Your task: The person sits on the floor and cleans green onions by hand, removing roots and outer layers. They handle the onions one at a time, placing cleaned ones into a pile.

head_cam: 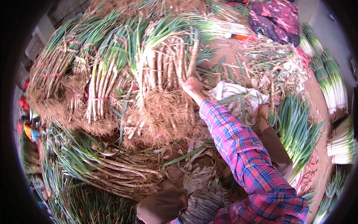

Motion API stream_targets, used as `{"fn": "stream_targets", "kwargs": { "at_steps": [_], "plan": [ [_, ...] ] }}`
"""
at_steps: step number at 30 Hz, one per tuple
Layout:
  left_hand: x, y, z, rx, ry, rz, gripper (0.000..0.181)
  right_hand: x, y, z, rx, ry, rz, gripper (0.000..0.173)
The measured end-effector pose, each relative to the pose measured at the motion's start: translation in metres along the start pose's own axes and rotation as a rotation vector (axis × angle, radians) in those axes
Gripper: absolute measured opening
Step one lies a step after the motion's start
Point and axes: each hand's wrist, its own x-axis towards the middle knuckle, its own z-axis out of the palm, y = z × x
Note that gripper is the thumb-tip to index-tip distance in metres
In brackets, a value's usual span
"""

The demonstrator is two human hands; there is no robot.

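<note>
My right hand, bare, is closed at the right edge of a pile of long green onions. A soil-stained onion stalk rises from its fingers, and the fingertips are partly hidden. Tangled brown roots hang from the pile just below and left of this hand. My left hand, in a grey knitted glove, rests low near my bent knee. Its fingers are curled, and whether anything is inside them is hidden.
Tied onion bundles lie to the left, with loose onions nearer me. Trimmed leaves and peelings cover the ground around a white plastic sack. Cleaned onions lie by my right leg; tied ones line the right side.
</note>
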Motion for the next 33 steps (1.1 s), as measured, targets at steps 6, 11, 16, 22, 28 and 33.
{"fn": "stream_targets", "kwargs": {
  "at_steps": [6, 11, 16, 22, 28, 33],
  "plan": [
    [-0.007, -0.012, 0.011, 0.069, -0.015, -0.032, 0.043, 0.021, 0.03, -0.027, -0.025, -0.112, 0.095, 0.038],
    [-0.007, -0.003, -0.016, -0.012, 0.121, 0.059, 0.044, -0.075, 0.102, -0.101, 0.559, -0.122, 0.316, 0.046],
    [0.011, 0.005, -0.012, -0.014, 0.341, -0.04, 0.033, -0.26, 0.152, -0.109, 1.291, -0.433, 0.373, 0.023],
    [0.077, -0.01, 0.055, -0.214, 0.242, -0.56, 0.034, -0.327, 0.159, -0.127, 1.393, -0.428, 0.629, 0.024],
    [0.115, -0.053, 0.143, -0.637, 0.08, -0.543, 0.036, -0.367, 0.153, -0.16, 1.239, -0.499, 0.604, 0.024],
    [0.115, -0.049, 0.158, -1.854, 0.102, -0.639, 0.032, -0.384, 0.166, -0.152, 1.256, -0.389, 0.748, 0.02]
  ]
}}
